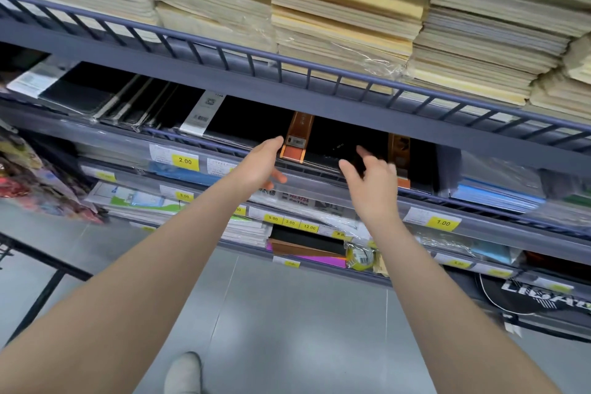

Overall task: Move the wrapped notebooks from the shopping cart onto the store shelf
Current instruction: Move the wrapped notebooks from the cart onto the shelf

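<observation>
Both arms reach up and forward to the middle tier of a grey metal store shelf (pixel 319 102), where a black wrapped notebook (pixel 332 144) with an orange-brown band lies flat just behind the low rail. The left hand (pixel 260 165) rests at the notebook's left front corner, its fingers stretched out straight along the edge by the orange band, thumb spread below over the clear price strip; it grips nothing. The right hand (pixel 372 176) hovers at the notebook's right front edge with fingers loosely bent and spread apart, index raised, and holds nothing, though whether a fingertip touches the wrapping cannot be told. More black notebooks (pixel 96 89) in clear film lie to the left on the same tier, and a second orange band (pixel 398 150) shows just right of the right hand. The tier above carries tall stacks of cream paper pads (pixel 345 9). Yellow price tags (pixel 185 161) line the shelf fronts below. A black frame (pixel 44 269) of bars stands at the left over the grey floor, and a pale shoe (pixel 184 373) shows at the bottom edge
</observation>
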Tool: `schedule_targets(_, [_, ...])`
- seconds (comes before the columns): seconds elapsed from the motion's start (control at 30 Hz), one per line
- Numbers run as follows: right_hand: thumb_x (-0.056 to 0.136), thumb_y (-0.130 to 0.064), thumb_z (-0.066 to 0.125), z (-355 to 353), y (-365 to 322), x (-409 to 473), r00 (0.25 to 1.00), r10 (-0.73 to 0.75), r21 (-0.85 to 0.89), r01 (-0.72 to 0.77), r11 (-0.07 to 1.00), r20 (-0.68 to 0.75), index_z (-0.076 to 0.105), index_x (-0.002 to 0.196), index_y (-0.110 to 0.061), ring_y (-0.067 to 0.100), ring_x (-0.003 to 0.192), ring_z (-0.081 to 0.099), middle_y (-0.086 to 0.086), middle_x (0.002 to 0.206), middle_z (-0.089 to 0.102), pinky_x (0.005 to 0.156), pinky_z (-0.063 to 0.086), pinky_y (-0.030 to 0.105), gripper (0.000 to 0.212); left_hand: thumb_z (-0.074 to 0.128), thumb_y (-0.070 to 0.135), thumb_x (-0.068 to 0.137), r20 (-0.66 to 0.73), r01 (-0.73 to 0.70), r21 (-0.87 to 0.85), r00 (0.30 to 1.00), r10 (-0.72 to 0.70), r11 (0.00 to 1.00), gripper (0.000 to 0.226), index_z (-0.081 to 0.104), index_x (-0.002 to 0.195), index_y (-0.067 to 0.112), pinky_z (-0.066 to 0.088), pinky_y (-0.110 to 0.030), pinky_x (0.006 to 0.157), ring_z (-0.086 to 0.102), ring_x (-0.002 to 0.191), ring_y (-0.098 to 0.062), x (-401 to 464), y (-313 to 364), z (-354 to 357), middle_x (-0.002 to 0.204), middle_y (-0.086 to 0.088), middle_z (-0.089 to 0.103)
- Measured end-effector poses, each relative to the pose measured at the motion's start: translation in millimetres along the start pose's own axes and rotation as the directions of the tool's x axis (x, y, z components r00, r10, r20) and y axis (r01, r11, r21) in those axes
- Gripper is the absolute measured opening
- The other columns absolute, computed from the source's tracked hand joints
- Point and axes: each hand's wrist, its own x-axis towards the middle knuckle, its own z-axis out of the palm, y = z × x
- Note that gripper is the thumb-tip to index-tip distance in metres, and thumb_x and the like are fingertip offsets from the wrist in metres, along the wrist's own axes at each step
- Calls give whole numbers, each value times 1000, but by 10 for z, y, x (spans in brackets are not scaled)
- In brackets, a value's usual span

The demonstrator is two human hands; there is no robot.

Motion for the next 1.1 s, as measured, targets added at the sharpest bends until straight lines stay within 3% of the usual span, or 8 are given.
schedule_targets(0.1, [93,-48,40,72,73,-80,994,-98,-267,80,960,-55,41,137,-20,27,111,44,6,108,63,92,28,38,52,25,50,96,-11,-4,30,1000,5,1000,52,29,142,27,45,-38,87,45,58,-18,28,-54,-7,66,-5,61])
schedule_targets(0.3, [96,-43,37,203,51,-94,980,-112,-348,48,936,-166,46,132,-14,31,94,56,10,88,68,88,30,38,47,21,40,98,-17,-51,148,998,54,988,44,35,136,25,36,-28,63,45,58,-16,-43,-18,56,74,-8,59])
schedule_targets(0.53, [97,-39,38,280,42,-105,976,-103,-375,24,927,-192,48,130,-12,30,92,55,10,91,68,89,30,38,44,22,31,99,8,-159,200,987,161,967,32,49,114,26,36,-32,72,48,61,-11,-59,-97,38,76,-5,51])
schedule_targets(0.6, [98,-39,37,295,44,-104,977,-105,-386,25,922,-188,41,137,-15,30,95,55,9,98,68,89,31,38,46,24,29,99,28,-186,197,983,184,963,28,50,108,31,37,-30,76,49,65,-11,-82,-88,35,91,-5,53])
schedule_targets(0.7, [99,-40,31,256,39,-127,992,-81,-439,33,898,-92,24,145,-20,27,106,51,4,115,62,90,30,38,51,25,27,100,68,-220,256,975,209,941,47,23,145,16,39,-21,68,52,77,-7,-158,-48,36,140,-10,40])
schedule_targets(0.8, [98,-42,30,149,-5,-156,998,-10,-396,36,918,68,12,148,-19,28,121,41,5,135,48,97,32,41,58,25,24,101,111,-258,315,966,235,913,50,11,149,16,42,-11,54,49,118,-21,-280,-69,19,156,0,14])
schedule_targets(0.93, [98,-39,32,-42,-49,-325,970,-19,-353,107,929,242,5,149,-17,28,141,17,6,156,16,113,22,40,61,32,24,100,138,-325,381,946,294,866,52,14,149,16,36,-24,102,37,133,-25,-496,-111,-78,157,-1,11])
schedule_targets(1.1, [99,-39,32,-445,-167,-666,936,-39,-339,166,926,349,7,149,-21,24,145,8,2,158,4,116,17,36,59,40,29,97,169,-388,521,920,354,760,55,20,147,16,35,-33,102,39,131,-29,-896,-88,-235,151,-10,29])
